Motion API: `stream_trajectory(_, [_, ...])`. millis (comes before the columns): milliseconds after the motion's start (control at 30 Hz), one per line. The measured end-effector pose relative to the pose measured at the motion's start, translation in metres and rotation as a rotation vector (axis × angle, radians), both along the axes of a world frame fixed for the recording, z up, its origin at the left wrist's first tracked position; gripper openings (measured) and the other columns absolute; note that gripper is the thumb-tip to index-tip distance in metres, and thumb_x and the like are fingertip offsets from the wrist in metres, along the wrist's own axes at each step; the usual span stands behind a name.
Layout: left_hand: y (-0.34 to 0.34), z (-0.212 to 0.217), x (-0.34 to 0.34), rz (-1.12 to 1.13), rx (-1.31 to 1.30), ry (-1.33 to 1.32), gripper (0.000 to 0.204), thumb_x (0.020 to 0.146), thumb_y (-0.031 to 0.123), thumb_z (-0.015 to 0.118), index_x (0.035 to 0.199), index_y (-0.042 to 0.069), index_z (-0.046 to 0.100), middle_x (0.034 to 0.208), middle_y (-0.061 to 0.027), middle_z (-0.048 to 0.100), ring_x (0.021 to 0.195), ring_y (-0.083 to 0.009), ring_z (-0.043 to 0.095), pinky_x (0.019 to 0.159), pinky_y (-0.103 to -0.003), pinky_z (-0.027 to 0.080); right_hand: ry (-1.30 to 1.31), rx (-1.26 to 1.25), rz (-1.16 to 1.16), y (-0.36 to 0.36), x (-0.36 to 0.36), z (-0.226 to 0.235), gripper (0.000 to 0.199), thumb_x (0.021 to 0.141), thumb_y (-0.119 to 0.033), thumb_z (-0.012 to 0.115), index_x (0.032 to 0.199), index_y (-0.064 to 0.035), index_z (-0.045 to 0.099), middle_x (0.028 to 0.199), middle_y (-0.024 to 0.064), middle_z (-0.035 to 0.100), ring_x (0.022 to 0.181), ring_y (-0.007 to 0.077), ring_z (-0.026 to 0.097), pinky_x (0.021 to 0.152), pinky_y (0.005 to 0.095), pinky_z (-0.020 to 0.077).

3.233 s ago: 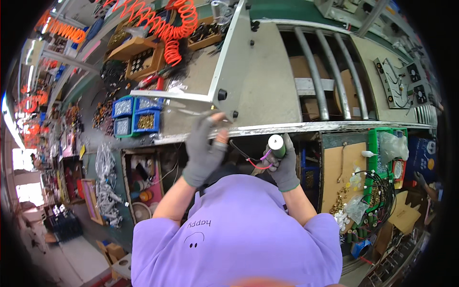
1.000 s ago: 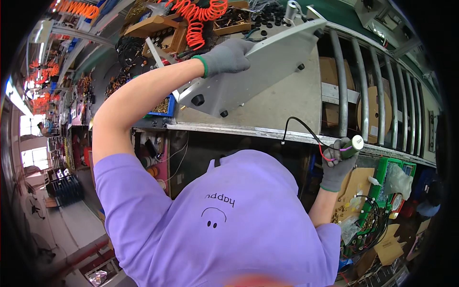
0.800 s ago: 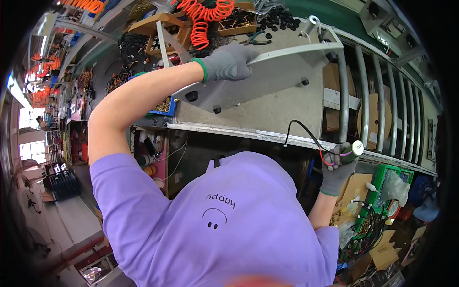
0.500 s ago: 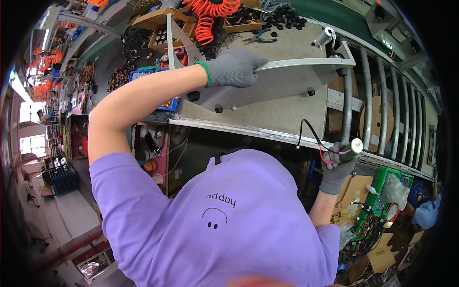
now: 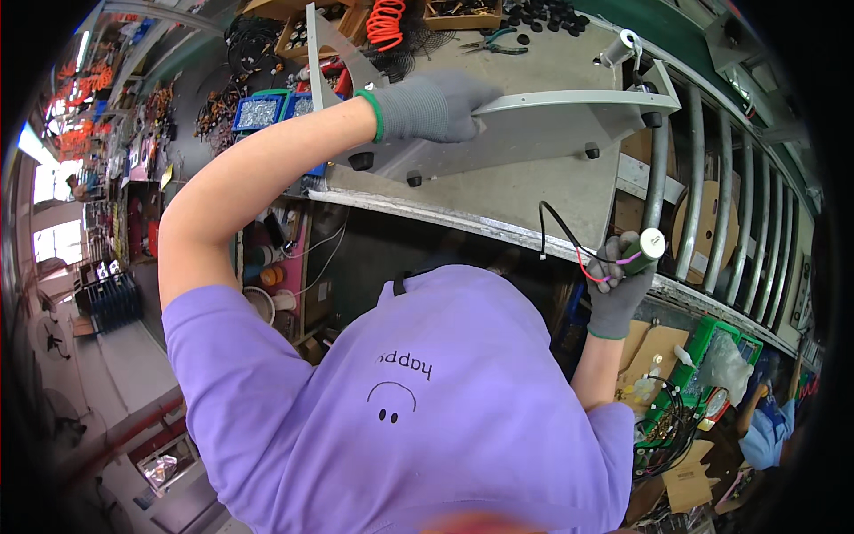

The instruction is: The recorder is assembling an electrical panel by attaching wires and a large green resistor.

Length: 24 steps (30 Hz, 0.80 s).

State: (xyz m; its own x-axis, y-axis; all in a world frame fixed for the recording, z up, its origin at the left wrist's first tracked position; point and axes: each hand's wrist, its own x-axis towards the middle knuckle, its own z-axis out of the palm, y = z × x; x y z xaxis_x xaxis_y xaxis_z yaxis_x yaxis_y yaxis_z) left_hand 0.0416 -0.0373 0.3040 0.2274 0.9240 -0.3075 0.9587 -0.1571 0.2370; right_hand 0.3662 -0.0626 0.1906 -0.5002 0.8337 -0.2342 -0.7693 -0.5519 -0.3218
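My left hand [image 5: 429, 107], in a grey glove with a green cuff, is closed on the upper edge of a light grey sheet-metal casing [image 5: 534, 133]. Its fingertips are partly smeared by motion. The casing lies on the workbench with its black rubber feet [image 5: 592, 151] toward me. At its far right corner is a white-ended cylinder [image 5: 618, 49] with wires. My right hand [image 5: 621, 289], also gloved, is wrapped round a dark green cylinder with a white end [image 5: 652, 244], just off the bench's front edge. A black cable [image 5: 556, 214] and red and purple leads come from it.
Pliers [image 5: 495, 42], black caps [image 5: 543, 16] and an orange coiled hose [image 5: 385, 25] are toward the back. Blue bins [image 5: 258, 111] of small hardware stand at left. A metal roller rack [image 5: 703, 187] adjoins the bench at right, with green trays [image 5: 698, 343] below. A person in blue [image 5: 767, 436] is at far right.
The whole view has shifted slightly. The casing now appears a little higher and further right, and my right hand with the cylinder a little further left. Both hands keep their holds.
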Motion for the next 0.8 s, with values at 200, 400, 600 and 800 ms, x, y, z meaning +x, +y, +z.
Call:
stream_trajectory(200, [-0.014,0.004,-0.033,0.078,0.435,-0.273,0.031,0.085,0.031,0.059,0.103,0.007,0.058,0.083,-0.0109,0.061,0.073,-0.0221,0.062,0.069,-0.033,0.048,-0.031,-0.105,0.098,0.004,-0.027,0.008,0.051,0.092,-0.048,0.038,0.084,-0.0017,0.056,0.049,0.0020,0.037,0.037,0.0077,0.029,0.030,0.0198,0.0262])
stream_trajectory(400, [-0.053,-0.021,-0.154,0.951,0.880,-0.208,0.050,0.081,0.049,0.060,0.102,0.004,0.058,0.094,-0.0109,0.061,0.082,-0.0202,0.062,0.073,-0.032,0.049,-0.073,-0.062,0.134,0.006,-0.043,0.012,0.050,0.093,-0.047,0.036,0.080,-0.0017,0.053,0.048,0.0022,0.036,0.036,0.0084,0.026,0.030,0.0207,0.0230])
stream_trajectory(600, [-0.083,-0.118,-0.157,0.956,0.321,-1.417,0.061,0.093,0.054,0.031,0.109,0.000,0.055,0.099,-0.0103,0.060,0.091,-0.0187,0.057,0.084,-0.032,0.044,-0.077,-0.062,0.064,-0.009,-0.078,0.016,0.048,0.095,-0.044,0.032,0.076,-0.0035,0.050,0.046,0.0032,0.034,0.033,0.0082,0.024,0.029,0.0206,0.0226])
stream_trajectory(800, [-0.096,-0.122,-0.160,0.648,0.419,-1.288,0.084,0.085,0.071,0.022,0.116,-0.002,0.049,0.102,-0.0130,0.059,0.097,-0.0204,0.055,0.086,-0.033,0.042,-0.143,-0.079,0.006,-0.028,-0.102,0.013,0.050,0.095,-0.047,0.030,0.071,-0.0067,0.047,0.043,0.0035,0.034,0.031,0.0102,0.023,0.028,0.0219,0.0212])
